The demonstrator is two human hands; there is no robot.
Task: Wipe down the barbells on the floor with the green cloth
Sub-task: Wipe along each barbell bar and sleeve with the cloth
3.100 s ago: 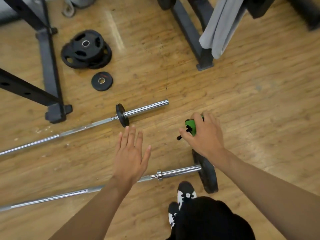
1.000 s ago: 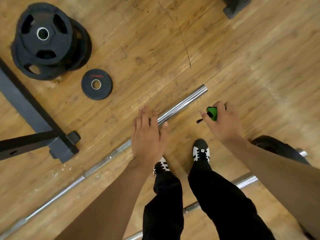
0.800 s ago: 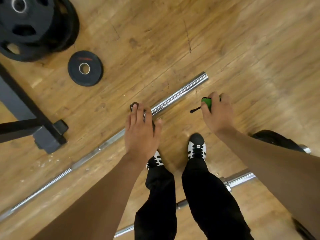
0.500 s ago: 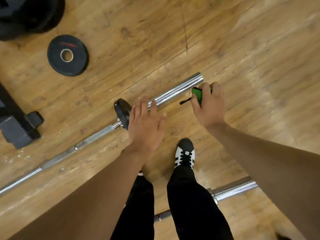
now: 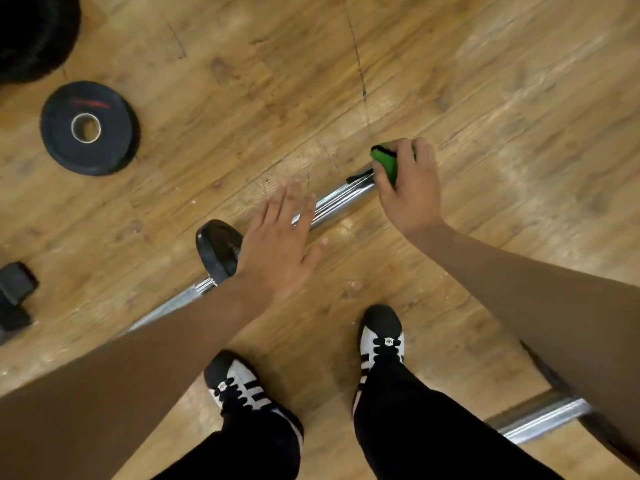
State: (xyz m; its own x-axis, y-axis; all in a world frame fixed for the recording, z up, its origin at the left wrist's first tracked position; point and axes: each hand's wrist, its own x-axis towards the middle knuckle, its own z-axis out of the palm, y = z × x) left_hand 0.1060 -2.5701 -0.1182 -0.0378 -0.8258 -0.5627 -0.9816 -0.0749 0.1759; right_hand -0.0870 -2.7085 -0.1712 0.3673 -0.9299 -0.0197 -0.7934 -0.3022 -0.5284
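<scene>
Barbells, two, on the wooden floor (image 5: pixel 485 98): I see a diagonal barbell (image 5: pixel 337 202) beneath both hands and a second barbell (image 5: pixel 540 420) at lower right. One small weight plate (image 5: pixel 88 128), upper left. The left hand (image 5: pixel 277 251) is spread flat over the first bar's sleeve; the right hand (image 5: pixel 407 188) clutches the single green cloth (image 5: pixel 386 162) at the sleeve's tip.

Location: a gym weight area. Indicators: a chrome barbell (image 5: pixel 339 202) carrying a black plate (image 5: pixel 216 251), a second barbell (image 5: pixel 540 419), a loose plate (image 5: pixel 88 128) and a black frame foot (image 5: pixel 15 292), all on a wood floor (image 5: pixel 519 98).
</scene>
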